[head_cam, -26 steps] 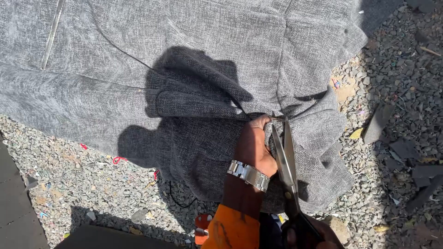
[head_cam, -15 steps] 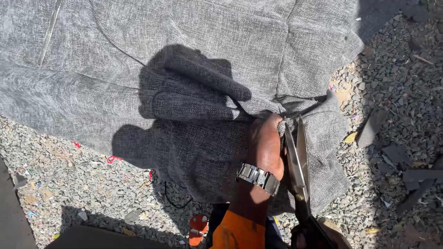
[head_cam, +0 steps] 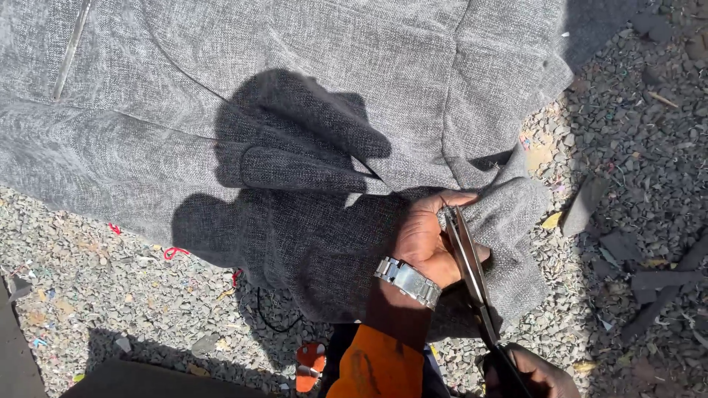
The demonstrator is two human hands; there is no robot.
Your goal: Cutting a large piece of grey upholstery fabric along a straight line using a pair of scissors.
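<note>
The grey cloth [head_cam: 295,110] lies spread over gravel [head_cam: 96,287], filling the far and left of the scene, with its near-right edge bunched up. The left hand [head_cam: 428,236] is clamped on that bunched edge, thumb over the top, wrist bent and a metal watch [head_cam: 408,281] showing above an orange sleeve [head_cam: 376,368]. The scissors [head_cam: 468,269] run from near to far just right of that hand, blades seemingly almost together and touching the fingers [head_cam: 472,254]. The right hand [head_cam: 535,372] is closed round the handles at the near edge, mostly out of view.

The blades lie so close to the gripping fingers that a nick looks possible. The thick weave could also jam or slip between the blades.
</note>
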